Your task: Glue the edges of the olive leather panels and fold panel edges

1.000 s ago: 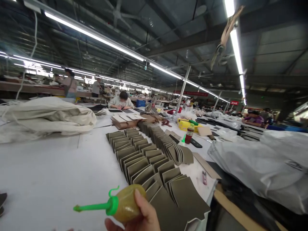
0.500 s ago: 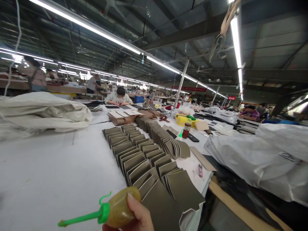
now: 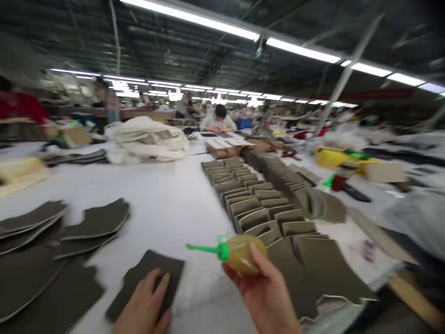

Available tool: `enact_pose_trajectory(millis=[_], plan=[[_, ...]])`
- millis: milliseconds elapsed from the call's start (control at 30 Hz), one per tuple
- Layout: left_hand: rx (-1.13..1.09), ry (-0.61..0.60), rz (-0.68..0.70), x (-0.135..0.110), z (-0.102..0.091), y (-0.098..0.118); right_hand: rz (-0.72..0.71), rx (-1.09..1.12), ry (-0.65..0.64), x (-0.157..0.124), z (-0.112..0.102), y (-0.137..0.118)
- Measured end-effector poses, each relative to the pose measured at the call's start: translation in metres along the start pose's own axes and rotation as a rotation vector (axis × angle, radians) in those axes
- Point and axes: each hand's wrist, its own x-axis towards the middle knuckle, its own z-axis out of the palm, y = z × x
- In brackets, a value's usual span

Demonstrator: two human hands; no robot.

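Observation:
In my right hand (image 3: pixel 262 283) is a glue bottle (image 3: pixel 245 253), a squeezy one with yellowish contents and a long green nozzle pointing left. The hand is closed round its body, above the white table. My left hand (image 3: pixel 148 301) rests on a dark olive cut piece (image 3: pixel 149 266) lying flat on the table, fingers somewhat apart. Left of it are more olive pieces (image 3: pixel 93 222) in loose overlapping piles. To the right of the bottle run long overlapping rows of olive pieces (image 3: pixel 257 204), fanned out with pale edges showing.
A whitish cloth bundle (image 3: pixel 149 139) lies on the white table (image 3: pixel 167 199) at the back left. Brown stacked pieces (image 3: pixel 225 148), a yellow package (image 3: pixel 330 157) and a bottle of dark red liquid (image 3: pixel 342 176) stand beyond the rows. A person (image 3: pixel 219 120) sits at the far end.
The view has swung left, bringing the olive piles and my left hand into sight. My right hand still holds the glue bottle, now higher and further right in view.

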Motion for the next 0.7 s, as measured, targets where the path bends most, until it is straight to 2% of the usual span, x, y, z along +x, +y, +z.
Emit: enact_pose_trajectory(millis=[33,133,233,433,700], plan=[[0.011,-0.082,0.000,-0.006,-0.006,0.000,-0.019,-0.021,0.019,0.000,-0.001,-0.001],[-0.038,-0.158,-0.029,-0.010,-0.021,0.003,-0.011,-0.113,0.039,0.008,-0.008,0.000],[-0.091,-0.173,-0.068,-0.009,-0.031,0.007,0.014,-0.231,0.063,0.010,-0.012,0.002],[-0.140,-0.168,-0.032,-0.009,-0.035,0.008,-0.070,-0.425,0.150,0.011,-0.015,0.004],[-0.062,-0.218,-0.039,-0.005,-0.039,0.013,-0.101,-0.514,0.108,0.017,-0.023,0.009]])
